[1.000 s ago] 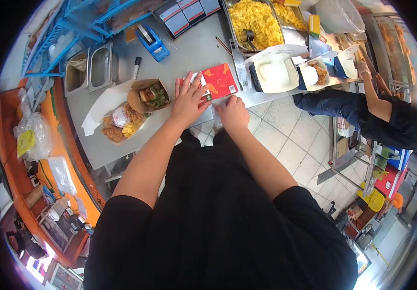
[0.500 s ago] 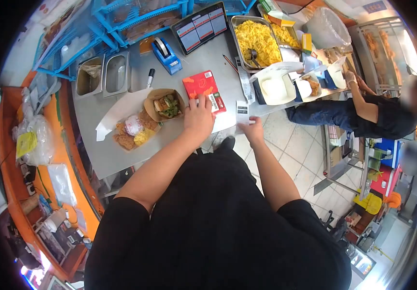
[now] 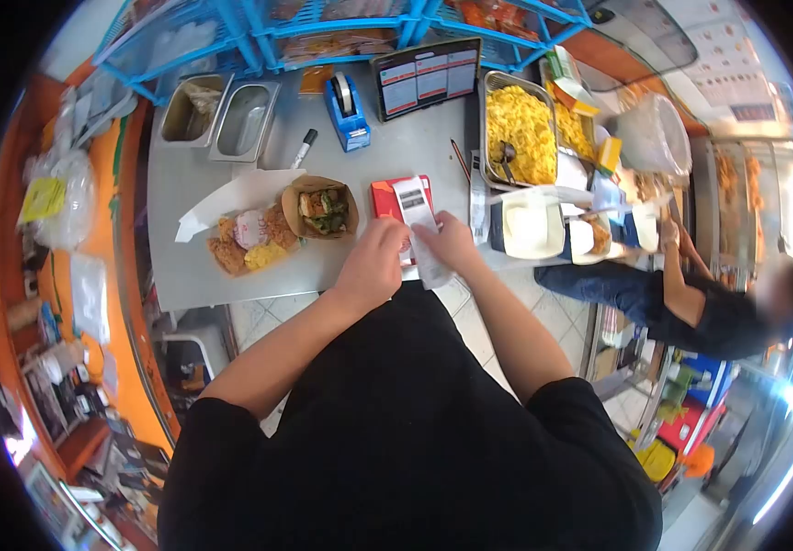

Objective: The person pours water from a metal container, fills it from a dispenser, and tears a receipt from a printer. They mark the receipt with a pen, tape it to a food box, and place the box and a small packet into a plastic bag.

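Above the table's near edge, a printed paper slip [image 3: 418, 204] hangs in my right hand [image 3: 452, 244], whose fingers are closed on it. My left hand [image 3: 374, 264] is pinched at the slip's left edge, its fingertips partly hidden. Behind the slip lies a red box [image 3: 384, 199], largely covered by paper and hands. To the left stands an open brown carton [image 3: 349, 220] with burgers or sandwiches and greens inside. Beside it, an open paper-lined box holds fried chicken [image 3: 225, 250], a wrapped round item [image 3: 251, 230] and yellow rice [image 3: 266, 256].
A blue tape dispenser [image 3: 349, 118], a black marker [image 3: 305, 147] and a tablet [image 3: 427, 81] are on the metal table [image 3: 196, 292]. Steel pans [image 3: 246, 122] stand back left. Right are a yellow rice tray [image 3: 520, 129], open white boxes [image 3: 532, 230] and a co-worker [image 3: 691, 294].
My right hand has brought the slip left and up over the red box. My left hand has come off the box top to the slip's edge. The camera view has shifted.
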